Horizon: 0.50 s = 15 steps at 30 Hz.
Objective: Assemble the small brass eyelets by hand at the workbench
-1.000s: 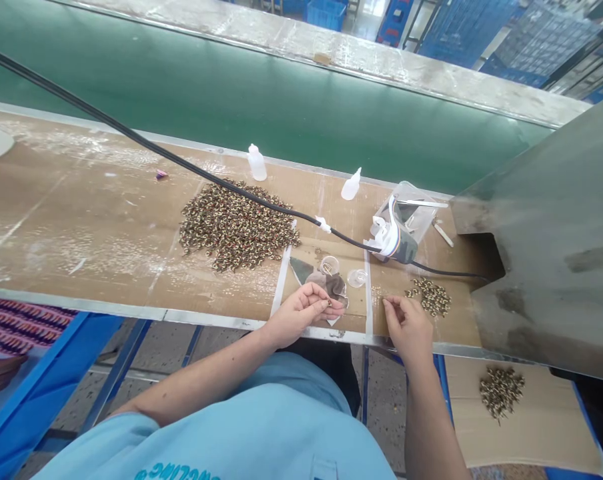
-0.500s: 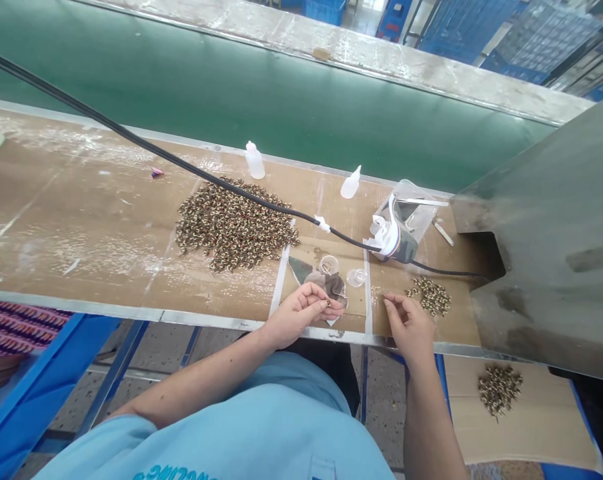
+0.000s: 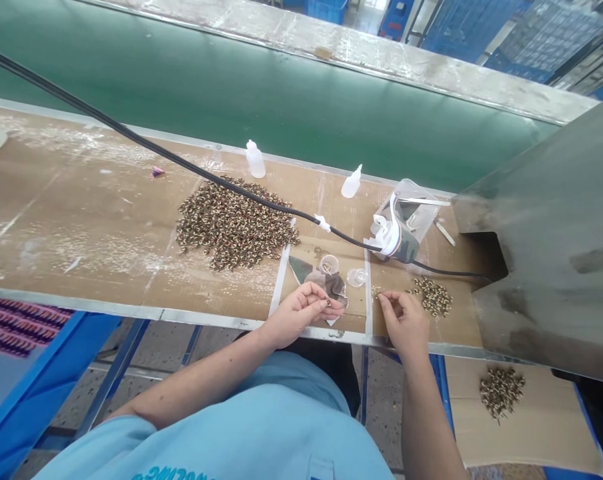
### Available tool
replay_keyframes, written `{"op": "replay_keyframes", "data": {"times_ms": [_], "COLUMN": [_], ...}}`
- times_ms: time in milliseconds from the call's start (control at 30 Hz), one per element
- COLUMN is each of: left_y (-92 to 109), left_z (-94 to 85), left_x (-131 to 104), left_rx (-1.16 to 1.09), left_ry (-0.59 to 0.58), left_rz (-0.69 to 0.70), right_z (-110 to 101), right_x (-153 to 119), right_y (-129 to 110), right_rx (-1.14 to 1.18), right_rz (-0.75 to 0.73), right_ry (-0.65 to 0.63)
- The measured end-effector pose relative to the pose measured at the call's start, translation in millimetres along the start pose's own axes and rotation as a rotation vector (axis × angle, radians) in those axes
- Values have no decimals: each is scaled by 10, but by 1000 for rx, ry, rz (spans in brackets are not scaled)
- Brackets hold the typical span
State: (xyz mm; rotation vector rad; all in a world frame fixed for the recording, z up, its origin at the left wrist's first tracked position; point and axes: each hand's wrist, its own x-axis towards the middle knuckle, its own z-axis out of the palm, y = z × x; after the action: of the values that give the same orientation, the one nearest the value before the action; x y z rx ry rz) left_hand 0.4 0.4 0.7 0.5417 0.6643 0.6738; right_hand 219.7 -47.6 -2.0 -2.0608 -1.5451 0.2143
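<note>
My left hand [image 3: 304, 315] is over the front of the bench with thumb and forefinger pinched on a small brown-and-gold metal piece [image 3: 328, 303]. Under and behind it lies a dark camouflage cloth [image 3: 335, 285]. To the right, my right hand [image 3: 406, 325] is closed in a pinch just above the cardboard, beside some tiny pale bits [image 3: 375, 292]; whatever it grips is too small to make out. A small pile of gold pieces [image 3: 434, 297] lies right behind this hand. A clear round cup [image 3: 328, 265] and a clear shallow dish [image 3: 356, 277] stand beyond the hands.
A large heap of similar pieces [image 3: 236, 230] spreads left of the cloth. Two white squeeze bottles [image 3: 255, 160] [image 3: 351, 183] stand at the back edge. A black cable [image 3: 146, 145] crosses the bench to a wrapped bundle [image 3: 399, 237]. A metal housing [image 3: 556, 247] borders the right.
My right hand has shifted slightly left, toward the tiny pale bits. My left hand keeps its pinch in place. A brown shape at the lower left edge has gone from view.
</note>
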Motion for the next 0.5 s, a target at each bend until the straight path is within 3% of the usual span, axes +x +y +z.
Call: {"op": "replay_keyframes", "data": {"times_ms": [500], "left_y": [-8], "left_z": [-7], "left_x": [5], "left_rx": [-3], "left_ry": [-4], "left_rz": [17], "right_z": [-16], "right_x": [-52], "right_y": [80], "right_rx": [66], "right_rz": [-109], "right_ry": [-28]}}
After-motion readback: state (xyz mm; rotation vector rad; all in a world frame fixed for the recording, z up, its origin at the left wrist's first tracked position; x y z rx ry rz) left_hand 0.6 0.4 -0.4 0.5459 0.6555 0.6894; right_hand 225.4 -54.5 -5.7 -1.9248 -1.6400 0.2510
